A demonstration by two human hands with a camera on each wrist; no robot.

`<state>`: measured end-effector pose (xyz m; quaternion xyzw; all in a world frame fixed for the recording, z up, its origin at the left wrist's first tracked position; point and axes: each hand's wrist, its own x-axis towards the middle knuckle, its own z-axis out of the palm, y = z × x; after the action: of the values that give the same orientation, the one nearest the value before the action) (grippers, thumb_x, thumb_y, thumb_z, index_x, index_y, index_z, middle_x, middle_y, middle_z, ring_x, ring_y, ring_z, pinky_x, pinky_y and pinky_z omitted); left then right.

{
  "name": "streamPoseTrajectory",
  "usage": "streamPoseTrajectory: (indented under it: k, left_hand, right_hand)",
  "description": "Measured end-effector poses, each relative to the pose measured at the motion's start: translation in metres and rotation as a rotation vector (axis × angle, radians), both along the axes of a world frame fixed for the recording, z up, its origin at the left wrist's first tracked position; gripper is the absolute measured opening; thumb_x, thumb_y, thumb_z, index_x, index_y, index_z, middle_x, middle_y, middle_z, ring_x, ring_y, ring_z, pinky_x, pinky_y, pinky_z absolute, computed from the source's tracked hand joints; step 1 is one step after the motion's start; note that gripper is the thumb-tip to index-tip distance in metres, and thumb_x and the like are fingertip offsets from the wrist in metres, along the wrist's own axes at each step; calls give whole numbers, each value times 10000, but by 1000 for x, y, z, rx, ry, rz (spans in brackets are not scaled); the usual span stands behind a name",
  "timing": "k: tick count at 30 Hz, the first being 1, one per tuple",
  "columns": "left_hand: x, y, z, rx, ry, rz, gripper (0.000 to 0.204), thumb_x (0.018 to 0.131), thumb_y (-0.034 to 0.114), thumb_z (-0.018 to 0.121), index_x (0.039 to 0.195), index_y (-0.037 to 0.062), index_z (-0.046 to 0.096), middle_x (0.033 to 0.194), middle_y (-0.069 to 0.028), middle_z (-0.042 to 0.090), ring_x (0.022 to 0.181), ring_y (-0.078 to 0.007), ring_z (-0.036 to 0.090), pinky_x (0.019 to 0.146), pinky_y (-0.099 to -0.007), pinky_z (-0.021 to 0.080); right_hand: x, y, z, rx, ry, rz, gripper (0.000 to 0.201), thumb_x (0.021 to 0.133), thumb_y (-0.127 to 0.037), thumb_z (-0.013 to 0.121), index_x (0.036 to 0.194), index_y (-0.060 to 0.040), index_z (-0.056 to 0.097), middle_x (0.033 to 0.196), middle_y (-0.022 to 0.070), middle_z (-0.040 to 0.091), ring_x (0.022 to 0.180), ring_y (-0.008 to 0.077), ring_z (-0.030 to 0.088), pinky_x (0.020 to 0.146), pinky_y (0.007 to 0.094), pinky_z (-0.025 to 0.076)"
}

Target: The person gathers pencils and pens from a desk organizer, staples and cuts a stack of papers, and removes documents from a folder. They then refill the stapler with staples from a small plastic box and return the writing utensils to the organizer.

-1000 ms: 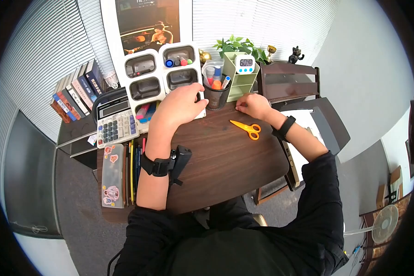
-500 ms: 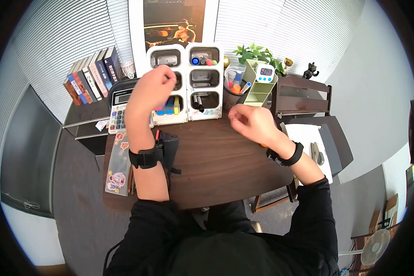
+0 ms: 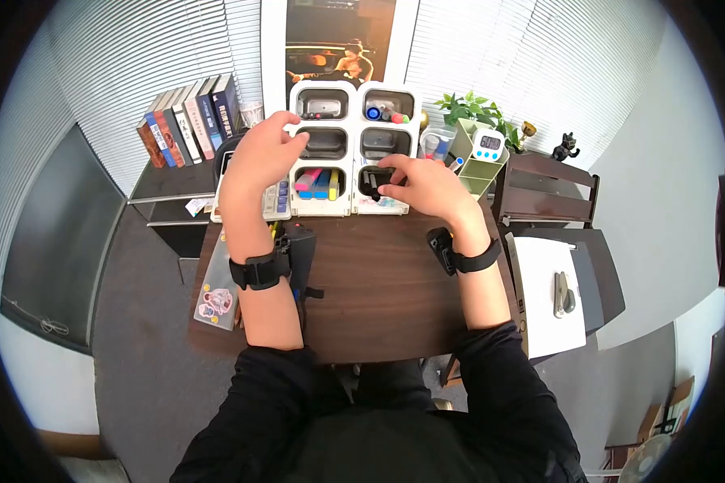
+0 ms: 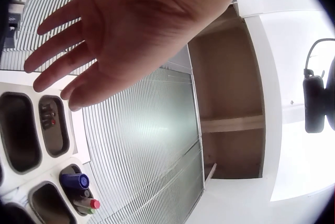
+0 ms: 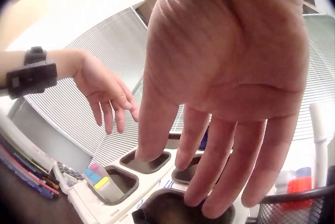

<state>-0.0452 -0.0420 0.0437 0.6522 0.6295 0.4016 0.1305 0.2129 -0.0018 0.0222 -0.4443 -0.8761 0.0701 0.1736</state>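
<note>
A white six-compartment organizer (image 3: 352, 161) stands upright at the back of the desk. My right hand (image 3: 435, 189) reaches to its lower right compartment, fingertips right at the opening, over black markers (image 3: 369, 183). In the right wrist view those fingers (image 5: 209, 150) hang fairly straight, with nothing held. Raised by the organizer's left side, my left hand (image 3: 266, 157) has its fingers spread and holds nothing, as its palm (image 4: 131, 30) shows in the left wrist view. Colored highlighters (image 3: 320, 185) fill the lower left compartment. A blue-capped marker (image 4: 76, 181) lies in the upper right one.
Left of the organizer is a calculator (image 3: 275, 201), with a stickered pencil case (image 3: 216, 302) nearer the front. A green shelf (image 3: 482, 173) with a white timer (image 3: 488, 145) stands on the right. A stapler (image 3: 562, 295) lies on white paper (image 3: 548, 322). The mesh pen holder (image 5: 293, 208) is beside the right hand.
My left hand has drawn back from the organizer's right half to its left side. My right hand has moved from beside the pen holder to the lower right compartment. The head view has shifted.
</note>
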Motion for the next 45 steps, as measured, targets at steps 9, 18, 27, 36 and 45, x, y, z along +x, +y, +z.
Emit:
streamPoseTrajectory:
  k: [9,18,27,36,45]
  left_hand:
    - [-8,-33,26,85,249,26,325,883,209,605,1152,31,566,758,-64,611,702,-166,573,658,-312,463]
    - [22,-14,-52,75,670,-221,419,722,139,717,1106,82,561,1033,-111,593,1007,-297,562,821,-387,496]
    - [33,4,-95,331,1044,-121,460,727,118,686,1162,119,536,1018,-74,573,988,-262,548,731,-349,532]
    - [26,-10,-62,223,1060,-195,383,805,69,546,1168,192,542,1041,-61,584,932,-275,618,692,-352,553]
    - [21,-14,-76,323,662,-193,287,767,45,607,1051,74,578,987,-107,546,898,-319,581,759,-409,488]
  right_hand:
    - [11,-9,17,-165,93,78,451,829,-302,661,1215,-85,575,878,102,696,865,277,655,755,377,492]
    - [16,-19,25,-133,117,77,447,842,-331,646,1204,-78,580,860,110,694,837,285,660,730,384,495]
    - [22,-24,30,-147,190,124,450,846,-341,632,1211,-82,583,859,123,691,819,288,660,737,375,496]
    - [19,-31,32,-153,172,135,451,852,-349,619,1220,-92,580,856,116,693,834,276,662,746,374,498]
    - [-27,-31,-6,-109,-55,208,510,830,-313,648,1253,-59,519,1012,204,660,968,365,625,822,450,494]
